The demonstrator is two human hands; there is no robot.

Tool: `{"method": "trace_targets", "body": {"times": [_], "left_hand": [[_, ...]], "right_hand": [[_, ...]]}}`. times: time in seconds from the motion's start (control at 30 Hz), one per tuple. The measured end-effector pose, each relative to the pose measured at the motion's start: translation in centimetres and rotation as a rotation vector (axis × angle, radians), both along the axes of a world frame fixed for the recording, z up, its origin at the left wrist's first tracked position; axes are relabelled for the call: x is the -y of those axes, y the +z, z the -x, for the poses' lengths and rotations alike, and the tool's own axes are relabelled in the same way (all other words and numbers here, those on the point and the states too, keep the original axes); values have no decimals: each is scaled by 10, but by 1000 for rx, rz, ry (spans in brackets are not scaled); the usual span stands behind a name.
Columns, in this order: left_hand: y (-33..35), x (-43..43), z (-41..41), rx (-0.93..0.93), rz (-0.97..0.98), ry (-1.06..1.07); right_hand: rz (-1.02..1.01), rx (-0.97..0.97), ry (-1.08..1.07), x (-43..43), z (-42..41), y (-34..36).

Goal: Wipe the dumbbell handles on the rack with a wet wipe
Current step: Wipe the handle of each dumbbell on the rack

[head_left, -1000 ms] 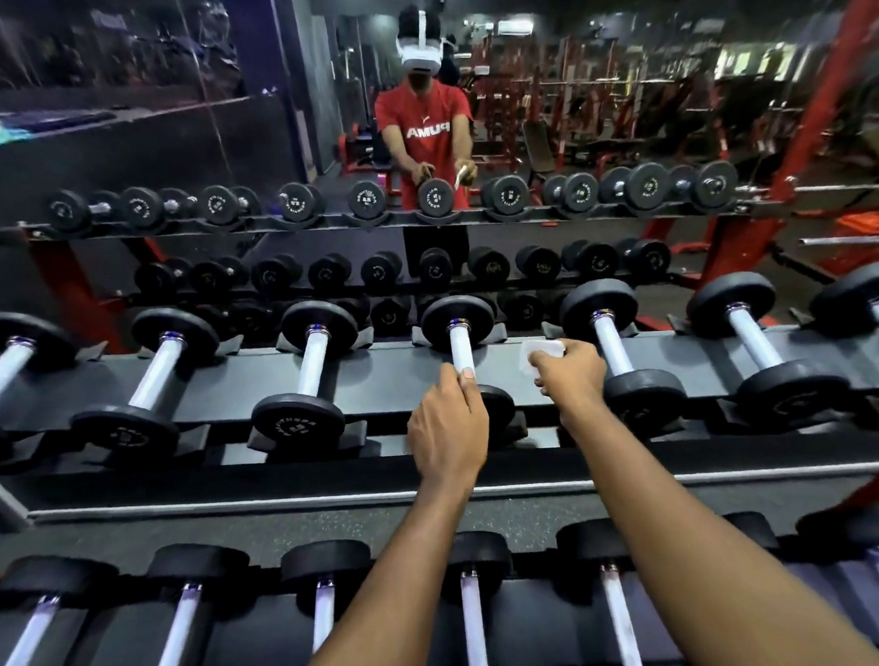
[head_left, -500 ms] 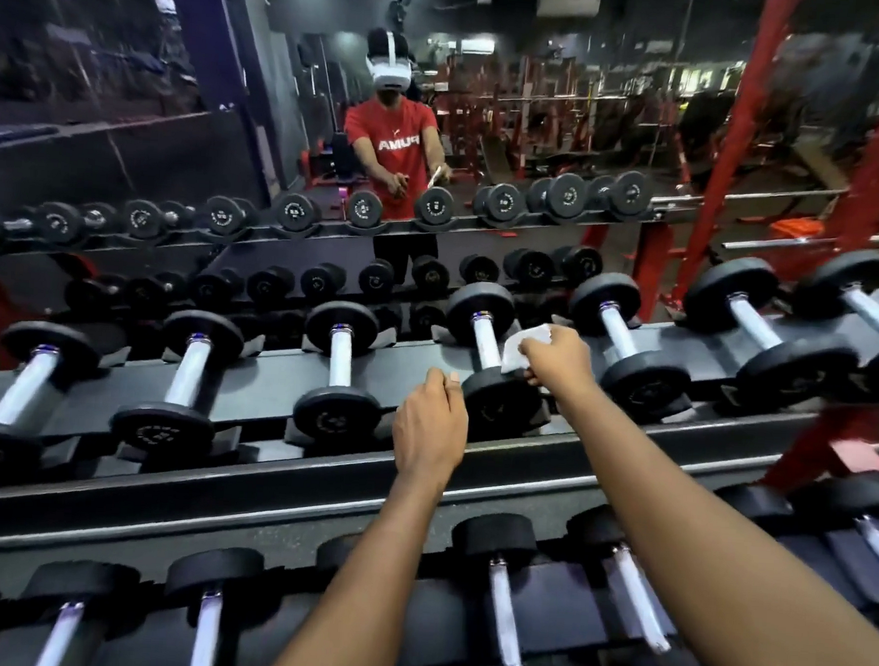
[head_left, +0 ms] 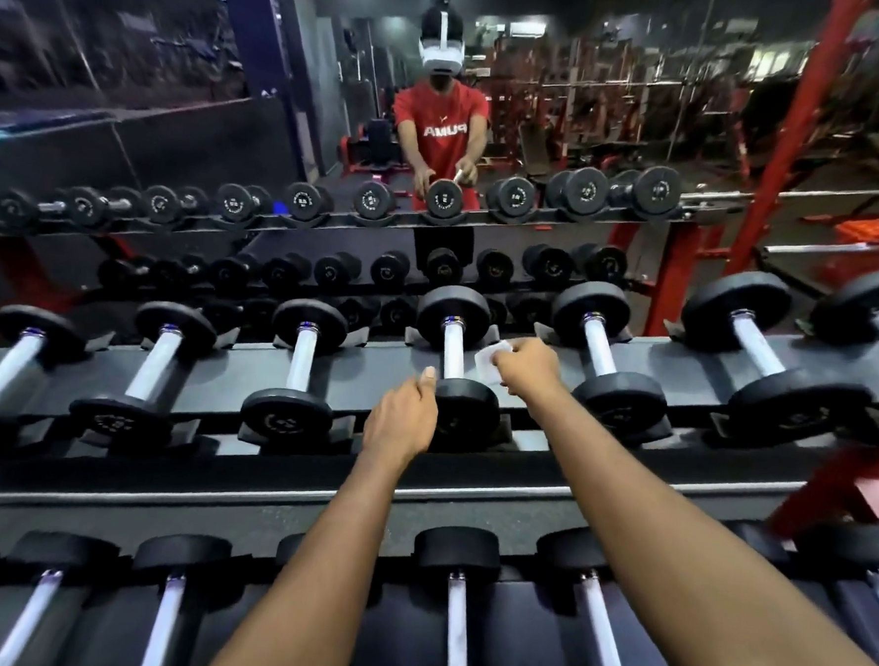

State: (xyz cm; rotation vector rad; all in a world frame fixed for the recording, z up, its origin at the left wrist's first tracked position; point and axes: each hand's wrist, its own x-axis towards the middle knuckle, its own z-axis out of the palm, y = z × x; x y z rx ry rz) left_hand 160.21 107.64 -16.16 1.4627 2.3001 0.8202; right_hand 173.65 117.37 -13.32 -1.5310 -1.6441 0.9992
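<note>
1. Pinching a white wet wipe (head_left: 491,362) in the curled fingers of the right hand (head_left: 527,368), just to the right of the chrome handle (head_left: 453,357) of the middle dumbbell (head_left: 454,315) on the upper tier of the rack (head_left: 373,375).
2. Resting the left hand (head_left: 402,425) against the left side of that dumbbell's near head (head_left: 468,417), thumb raised along the rim. Hiding the fingers behind the back of the hand, so leaving it impossible to tell whether anything is being gripped.
3. Judging the step in hand: bringing the wipe onto this one handle. Not showing clearly whether wipe and chrome are touching or just apart.
4. Next move, likely: folding the wipe round the handle and sliding it along the bar between the two heads, while bracing the near head against rolling in its cradle.
5. Leaving plenty undone, by the look of it: neighbouring dumbbells on this tier and the row on the lower tier (head_left: 312,536) waiting their turn.
</note>
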Motion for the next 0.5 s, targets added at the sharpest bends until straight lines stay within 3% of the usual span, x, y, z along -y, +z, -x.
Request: {"method": "trace_targets", "body": {"times": [0.23,0.5], "left_hand": [[-5,-21,4,57,109,39],[-21,-28,1,189,63,187]], "right_hand": [[129,138,-59,-21,22,-15],[269,224,-40,-32,46,-31]]}}
